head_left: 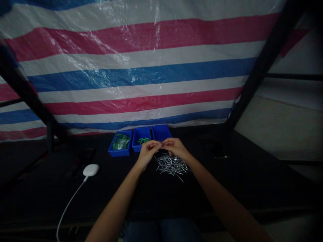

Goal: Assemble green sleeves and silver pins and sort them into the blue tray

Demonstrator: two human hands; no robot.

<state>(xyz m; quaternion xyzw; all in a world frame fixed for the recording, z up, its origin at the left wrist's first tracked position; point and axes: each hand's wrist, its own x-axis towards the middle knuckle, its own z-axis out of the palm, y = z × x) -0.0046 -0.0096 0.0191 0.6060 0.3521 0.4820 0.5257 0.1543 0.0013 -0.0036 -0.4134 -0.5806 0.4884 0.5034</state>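
Note:
My left hand (145,154) and my right hand (178,148) meet fingertip to fingertip in front of the blue trays. Both are closed in a pinch, and whatever lies between the fingertips is too small and dark to make out. Just below my right hand, a loose pile of thin silvery metal pins (172,165), like nails or screws, lies on the black table. Small green plastic pieces (143,140) lie in the middle blue tray (136,148). My right hand partly hides the right blue tray (161,129).
The left blue tray (119,153) holds clear bags (121,141) with green and silvery pieces. A white rounded device (91,170) with a cable lies at left. A dark flat object (214,148), perhaps a phone, lies at right. Striped sheeting (141,77) hangs behind the table.

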